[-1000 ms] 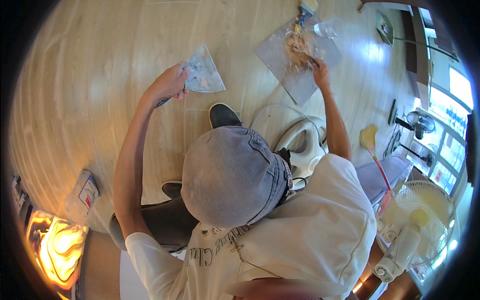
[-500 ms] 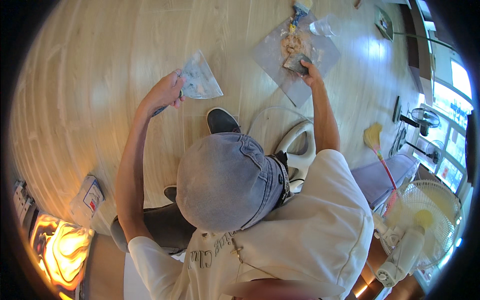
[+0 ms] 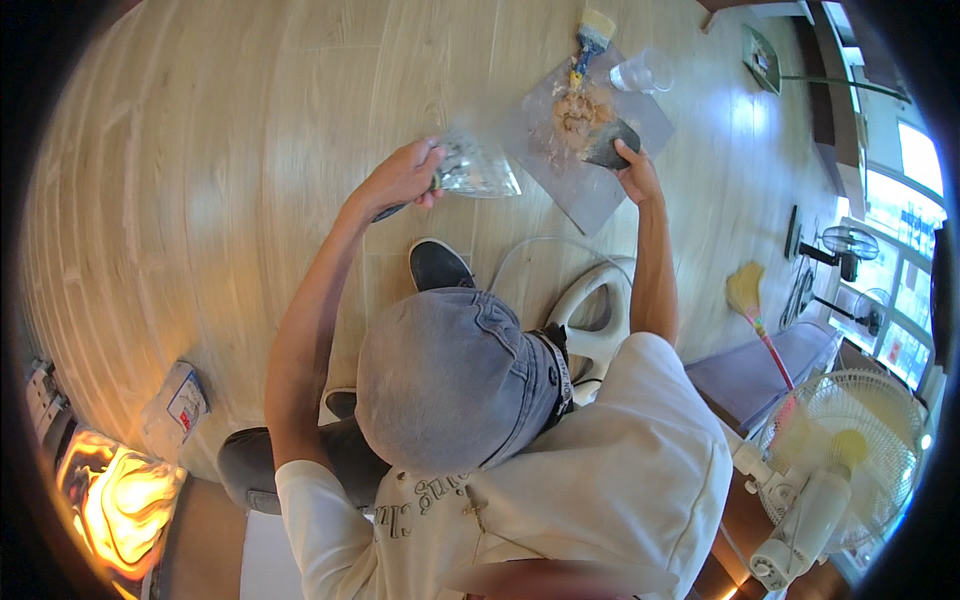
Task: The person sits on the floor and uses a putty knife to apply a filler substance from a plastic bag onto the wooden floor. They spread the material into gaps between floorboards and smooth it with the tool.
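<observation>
My left hand [image 3: 405, 175] is closed on the handle of a wide metal scraper [image 3: 480, 170], its blade blurred beside the board's left corner. My right hand [image 3: 635, 172] grips a dark flat scraper blade [image 3: 610, 150] over the grey square board [image 3: 590, 205], at the right edge of a tan, crumbly heap of paste [image 3: 580, 115]. A paintbrush [image 3: 592, 38] lies at the board's top corner, with a clear plastic cup [image 3: 640, 72] to its right.
Wood-look floor [image 3: 200, 200], white plastic frame [image 3: 590, 300] with cable, white fan [image 3: 845, 450] at lower right, broom [image 3: 745, 290], standing fans [image 3: 845, 245], dustpan [image 3: 760, 65], plastic bag [image 3: 175, 410] and glowing flame-effect panel [image 3: 120, 500] at lower left.
My left hand has moved right, bringing its scraper toward the board. My right hand has turned the dark blade and shifted slightly down and right from half a second ago.
</observation>
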Available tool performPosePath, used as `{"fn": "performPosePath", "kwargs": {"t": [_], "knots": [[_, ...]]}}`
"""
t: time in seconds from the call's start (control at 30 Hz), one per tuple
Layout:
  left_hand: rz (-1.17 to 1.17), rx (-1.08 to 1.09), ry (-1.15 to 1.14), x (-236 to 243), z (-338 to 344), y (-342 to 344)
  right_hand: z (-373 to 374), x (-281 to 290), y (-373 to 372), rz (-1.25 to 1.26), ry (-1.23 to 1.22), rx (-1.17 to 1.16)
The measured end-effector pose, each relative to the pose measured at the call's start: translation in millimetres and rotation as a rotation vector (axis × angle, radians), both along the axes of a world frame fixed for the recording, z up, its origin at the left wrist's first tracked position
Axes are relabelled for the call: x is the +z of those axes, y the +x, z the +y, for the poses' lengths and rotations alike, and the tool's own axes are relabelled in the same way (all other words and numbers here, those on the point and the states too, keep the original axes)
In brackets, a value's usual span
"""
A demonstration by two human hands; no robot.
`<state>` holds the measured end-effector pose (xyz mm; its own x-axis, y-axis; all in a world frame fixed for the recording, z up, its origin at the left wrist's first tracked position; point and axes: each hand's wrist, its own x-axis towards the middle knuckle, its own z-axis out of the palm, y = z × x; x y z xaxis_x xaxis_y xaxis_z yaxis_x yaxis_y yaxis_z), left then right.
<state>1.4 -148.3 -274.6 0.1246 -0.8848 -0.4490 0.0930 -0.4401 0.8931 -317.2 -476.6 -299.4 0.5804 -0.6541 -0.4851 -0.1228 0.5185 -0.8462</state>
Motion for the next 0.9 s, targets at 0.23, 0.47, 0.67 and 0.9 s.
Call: {"fn": "performPosePath", "kwargs": {"t": [0.23, 0.47, 0.67, 0.9], "knots": [[-0.004, -0.075, -0.095, 53.7, -39.7, 6.9, 75.3, 116.5, 80.4, 0.057, -0.890, 0.338], [0.014, 0.122, -0.083, 106.6, 8.8, 41.5, 119.9, 107.6, 168.5, -0.238, -1.767, 0.438], [-0.072, 0.350, -0.038, 115.1, 112.5, 60.5, 141.4, 101.4, 238.4, -0.399, -1.779, 0.654], [-0.306, 0.442, 0.020, 185.6, 244.4, 96.9, 185.5, 58.2, 277.6, -0.319, -0.216, 0.391]]}}
